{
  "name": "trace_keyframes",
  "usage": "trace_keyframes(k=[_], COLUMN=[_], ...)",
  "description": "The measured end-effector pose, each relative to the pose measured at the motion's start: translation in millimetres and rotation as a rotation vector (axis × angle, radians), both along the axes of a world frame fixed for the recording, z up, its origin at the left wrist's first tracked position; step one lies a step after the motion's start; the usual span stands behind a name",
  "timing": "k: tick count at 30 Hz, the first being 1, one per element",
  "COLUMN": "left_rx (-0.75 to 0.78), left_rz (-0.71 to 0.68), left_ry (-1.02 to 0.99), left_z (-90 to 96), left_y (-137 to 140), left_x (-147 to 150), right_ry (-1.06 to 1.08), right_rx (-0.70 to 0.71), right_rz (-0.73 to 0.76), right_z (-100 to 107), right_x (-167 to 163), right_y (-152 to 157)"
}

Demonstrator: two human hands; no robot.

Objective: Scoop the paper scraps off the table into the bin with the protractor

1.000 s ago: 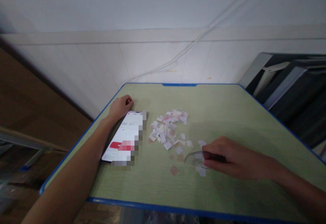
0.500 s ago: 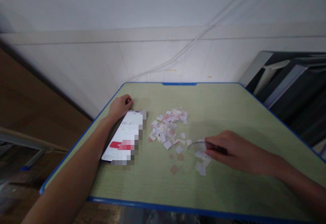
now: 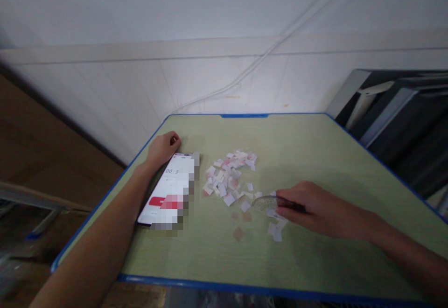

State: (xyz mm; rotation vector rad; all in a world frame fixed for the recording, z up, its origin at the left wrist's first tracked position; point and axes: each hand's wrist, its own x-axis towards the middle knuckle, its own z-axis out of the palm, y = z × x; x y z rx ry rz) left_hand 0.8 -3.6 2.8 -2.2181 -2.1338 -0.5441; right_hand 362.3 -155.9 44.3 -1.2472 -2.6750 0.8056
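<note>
My right hand pinches a flat, comb-like tool with an arched rim, a see-through dotted body and a dark part between thumb and fingers. I cannot make out its exact kind. Its curved end is low over some paper scraps. To its left lies a loose pile of small white and pinkish paper scraps. My left hand rests near the table's far left, fingers curled, with nothing visible in them. Beside my left forearm, a phone lies face up showing a timer; its right side is pixelated.
The pale green table has a blue edge. A white wall with a slanting cable stands behind it. Dark panels or cases lean at the right, and a brown wooden board is at the left.
The view has shifted slightly. My right hand has moved a little to the left with the tool, nearer the pile. My left hand stays curled in place.
</note>
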Motion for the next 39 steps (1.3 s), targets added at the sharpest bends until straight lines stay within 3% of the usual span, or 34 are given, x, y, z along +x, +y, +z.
trace_keyframes(k=[14,28,34,39], left_rx=[-0.015,-0.007,0.01,-0.003], left_rz=[0.011,0.0,-0.002,0.007], left_ry=[-0.009,0.009,0.013,-0.009], left_z=[0.3,1.6,-0.1,-0.6], left_y=[0.5,0.0,0.2,0.8], left_x=[-0.1,1.1,-0.2,-1.0], right_ry=[-0.122,-0.201,-0.174,-0.102], right_rx=[0.069,0.284,0.214,0.043], right_rz=[-0.013,0.047,0.047,0.052], right_z=[2.5,-6.3,-7.3,-4.5], right_x=[-0.3,-5.9,-6.6,-7.3], right_y=[-2.9,-13.3,-14.7,-11.6])
